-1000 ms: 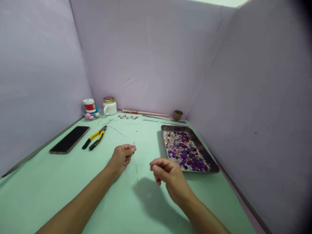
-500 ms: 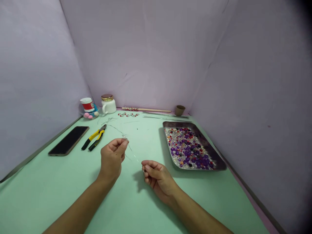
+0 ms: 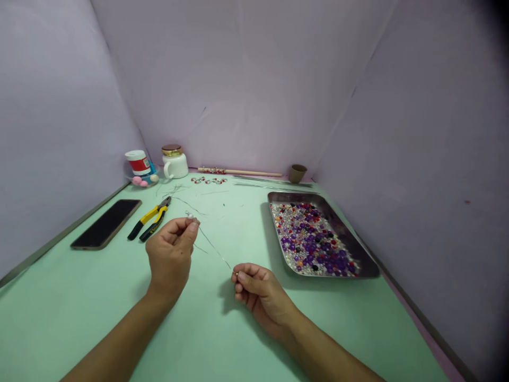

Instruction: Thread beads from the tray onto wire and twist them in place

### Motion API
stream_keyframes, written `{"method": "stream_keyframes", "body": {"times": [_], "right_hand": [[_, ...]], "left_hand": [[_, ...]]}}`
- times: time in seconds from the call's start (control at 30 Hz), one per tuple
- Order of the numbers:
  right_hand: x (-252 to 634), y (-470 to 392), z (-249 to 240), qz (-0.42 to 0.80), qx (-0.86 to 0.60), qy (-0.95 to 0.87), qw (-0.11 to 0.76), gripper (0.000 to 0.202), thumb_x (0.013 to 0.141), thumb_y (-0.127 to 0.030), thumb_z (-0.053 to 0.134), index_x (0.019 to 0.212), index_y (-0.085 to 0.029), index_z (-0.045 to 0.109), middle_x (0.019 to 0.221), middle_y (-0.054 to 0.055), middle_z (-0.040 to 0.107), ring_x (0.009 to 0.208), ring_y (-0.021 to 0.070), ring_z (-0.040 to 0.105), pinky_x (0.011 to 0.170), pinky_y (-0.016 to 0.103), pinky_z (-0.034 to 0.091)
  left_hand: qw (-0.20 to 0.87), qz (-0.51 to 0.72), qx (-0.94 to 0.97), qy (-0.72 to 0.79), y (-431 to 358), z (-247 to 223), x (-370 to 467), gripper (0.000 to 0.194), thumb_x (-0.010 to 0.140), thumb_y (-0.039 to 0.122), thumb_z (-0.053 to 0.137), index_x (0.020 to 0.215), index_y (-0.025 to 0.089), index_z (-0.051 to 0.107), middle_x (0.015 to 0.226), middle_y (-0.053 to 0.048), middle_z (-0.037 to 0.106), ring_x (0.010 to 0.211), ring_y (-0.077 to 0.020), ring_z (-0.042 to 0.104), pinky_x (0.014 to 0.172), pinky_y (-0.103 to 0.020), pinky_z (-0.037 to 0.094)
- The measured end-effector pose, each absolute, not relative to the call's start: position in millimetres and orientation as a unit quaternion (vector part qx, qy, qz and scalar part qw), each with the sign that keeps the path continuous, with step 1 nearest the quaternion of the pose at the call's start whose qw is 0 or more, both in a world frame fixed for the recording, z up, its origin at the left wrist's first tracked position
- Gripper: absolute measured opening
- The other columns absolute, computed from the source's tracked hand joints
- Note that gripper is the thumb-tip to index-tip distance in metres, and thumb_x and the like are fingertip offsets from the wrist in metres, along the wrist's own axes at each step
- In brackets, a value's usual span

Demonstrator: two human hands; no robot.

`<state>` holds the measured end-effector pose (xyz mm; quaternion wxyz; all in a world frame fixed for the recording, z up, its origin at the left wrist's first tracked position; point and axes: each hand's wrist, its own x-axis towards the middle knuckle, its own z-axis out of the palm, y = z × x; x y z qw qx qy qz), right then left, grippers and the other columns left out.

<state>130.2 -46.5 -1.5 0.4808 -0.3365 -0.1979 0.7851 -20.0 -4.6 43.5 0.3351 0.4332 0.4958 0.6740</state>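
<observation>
My left hand (image 3: pixel 170 257), left of centre, pinches a small cluster of clear beads (image 3: pixel 191 217) on wire between thumb and forefinger. A thin wire (image 3: pixel 214 248) runs from it down to my right hand (image 3: pixel 260 294), whose thumb and forefinger are closed on the wire's end with a small gold-coloured bead (image 3: pixel 236 274). Another wire end sticks out beside my left hand. A metal tray (image 3: pixel 287 197) of purple, red, black and clear beads stands to the right. Yellow and black pliers (image 3: pixel 151 218) lie beyond my left hand.
A phone (image 3: pixel 106 224) lies at the left. Along the back are a tub (image 3: pixel 138 163), a white lidded mug (image 3: pixel 175 164), beaded wire pieces (image 3: pixel 209 181), a wooden stick (image 3: pixel 254 173), loose wires (image 3: pixel 274 185) and a brown cup (image 3: pixel 297 173).
My left hand has moved left and slightly up with the bead cluster. The wire between my hands now spans a longer gap. The view has shifted slightly.
</observation>
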Motion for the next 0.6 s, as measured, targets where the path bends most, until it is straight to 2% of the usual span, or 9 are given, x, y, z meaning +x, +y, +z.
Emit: {"method": "stream_keyframes", "body": {"times": [0.1,0.33,0.6], "right_hand": [[130.6,-46.5,-0.3,0.79,-0.33,-0.193,0.48,0.018,0.054,-0.016,0.075,0.067,-0.01,0.064,0.059,0.001,0.061,0.047,0.0049,0.052,0.047,0.016,0.048],[129.2,-45.7,1.5,0.783,-0.329,-0.177,0.497,0.023,0.054,-0.018,0.076,0.073,-0.01,0.066,0.058,-0.001,0.059,0.049,0.0043,0.053,0.051,0.016,0.049],[132.1,-44.1,-0.3,0.796,-0.341,-0.126,0.485,0.022,0.053,-0.015,0.077,0.07,-0.011,0.064,0.063,0.002,0.063,0.049,0.0045,0.055,0.051,0.016,0.05]], "left_hand": [[0.329,0.67,0.439,0.499,-5.4,43.1,-19.0,0.013,0.066,0.027,0.062,0.071,0.016,0.06,0.06,0.002,0.053,0.04,-0.0035,0.032,0.036,-0.02,0.022],[0.312,0.664,0.451,0.508,-7.4,39.1,-16.9,0.012,0.067,0.027,0.061,0.073,0.016,0.059,0.066,0.0,0.056,0.047,-0.0067,0.041,0.039,-0.021,0.027],[0.299,0.67,0.441,0.517,-8.5,40.0,-16.0,0.011,0.067,0.028,0.062,0.073,0.018,0.06,0.068,-0.001,0.057,0.054,-0.0101,0.048,0.04,-0.021,0.03]]}}
